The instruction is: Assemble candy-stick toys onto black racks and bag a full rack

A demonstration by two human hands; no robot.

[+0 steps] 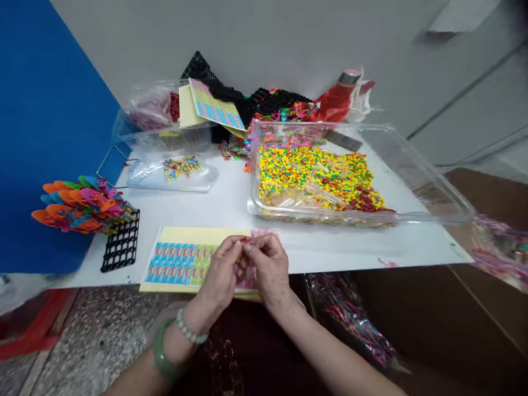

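The left hand [220, 269] and the right hand [267, 265] were held close together at lower centre of the frame, above the near edge of a white table [330, 253]. Both grips were nearly closed, with a small red piece [245, 240] pinched between the fingertips, though most of it was hidden by the fingers and its exact shape could not be told. Directly beneath the hands lay a yellow-backed sticker sheet [177, 264] printed with blue and green labels, and a pink-patterned strip [264, 233] was partly covered by the right hand. A jade bangle [163, 352] and a pale bead bracelet [190, 328] were worn on the left wrist. At centre right, a clear plastic tray [412, 159] was filled with yellow, green and red pellets [313, 176]. At left, orange and pink plastic pieces [82, 204] were held in a black grid rack [121, 242]. A clear bag of colourful pieces [171, 176] lay at upper centre-left, behind which a printed sheet [216, 104] was propped.
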